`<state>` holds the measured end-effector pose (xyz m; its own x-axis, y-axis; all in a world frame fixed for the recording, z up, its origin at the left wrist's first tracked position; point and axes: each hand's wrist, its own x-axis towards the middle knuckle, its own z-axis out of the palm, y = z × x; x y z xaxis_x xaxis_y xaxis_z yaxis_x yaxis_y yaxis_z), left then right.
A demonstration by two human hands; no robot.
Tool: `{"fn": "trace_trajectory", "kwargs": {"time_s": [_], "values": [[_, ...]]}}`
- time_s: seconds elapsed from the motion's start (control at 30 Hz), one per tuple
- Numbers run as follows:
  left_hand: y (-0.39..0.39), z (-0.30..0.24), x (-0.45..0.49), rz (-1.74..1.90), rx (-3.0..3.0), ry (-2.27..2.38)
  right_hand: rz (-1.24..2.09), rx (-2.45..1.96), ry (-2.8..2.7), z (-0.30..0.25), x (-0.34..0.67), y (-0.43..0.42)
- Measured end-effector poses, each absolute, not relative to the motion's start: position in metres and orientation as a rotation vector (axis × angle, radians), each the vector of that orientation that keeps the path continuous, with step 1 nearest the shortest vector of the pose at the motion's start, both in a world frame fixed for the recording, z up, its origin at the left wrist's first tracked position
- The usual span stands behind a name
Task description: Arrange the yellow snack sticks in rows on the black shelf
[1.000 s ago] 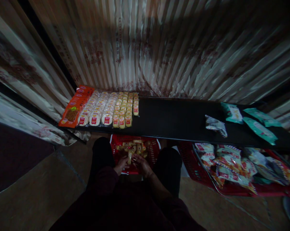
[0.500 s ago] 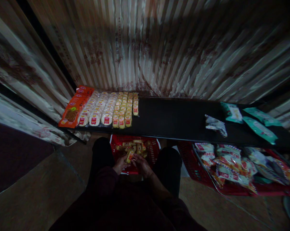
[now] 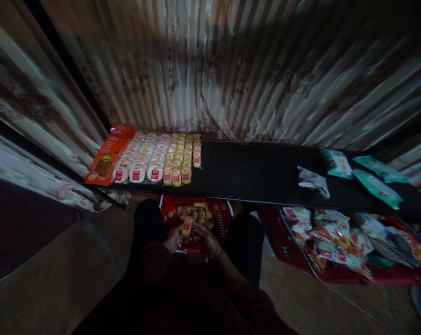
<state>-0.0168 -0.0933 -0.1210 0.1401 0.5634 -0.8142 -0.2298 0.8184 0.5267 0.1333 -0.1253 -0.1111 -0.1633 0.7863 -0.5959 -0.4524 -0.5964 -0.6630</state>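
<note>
Between my two hands is a small yellow packaged snack [image 3: 187, 226] with a red-and-white label, tilted slightly and facing up. My left hand [image 3: 173, 238] is closed on its left side. The fingers of my right hand [image 3: 204, 237] pinch it from the right. Both hands are over a red basket [image 3: 226, 216] between my knees, where several more yellow packaged snacks [image 3: 201, 213] lie in a loose heap. On the black shelf [image 3: 245, 172] ahead, matching yellow snacks [image 3: 176, 172] stand in rows beside round white packaged cakes [image 3: 137, 173].
Orange snack packets [image 3: 104, 160] lie at the shelf's left end. Toward its right are a silvery-white packet [image 3: 313, 180] and several teal packets [image 3: 378, 188]. A second red basket [image 3: 283, 251] full of bagged snacks is on the floor at right. A pleated curtain [image 3: 210, 70] hangs behind.
The yellow snack in my hands has been turned more upright, its label now facing me, and has shifted slightly left. My right fingers have drawn back a little. The shelf goods look the same.
</note>
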Motion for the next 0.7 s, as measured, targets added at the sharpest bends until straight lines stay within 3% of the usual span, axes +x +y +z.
{"fn": "trace_trajectory", "kwargs": {"time_s": [0.7], "values": [[-0.096, -0.116, -0.017, 0.608, 0.485, 1.329, 1.689, -1.353, -0.532, -0.103, 0.127, -0.127]]}}
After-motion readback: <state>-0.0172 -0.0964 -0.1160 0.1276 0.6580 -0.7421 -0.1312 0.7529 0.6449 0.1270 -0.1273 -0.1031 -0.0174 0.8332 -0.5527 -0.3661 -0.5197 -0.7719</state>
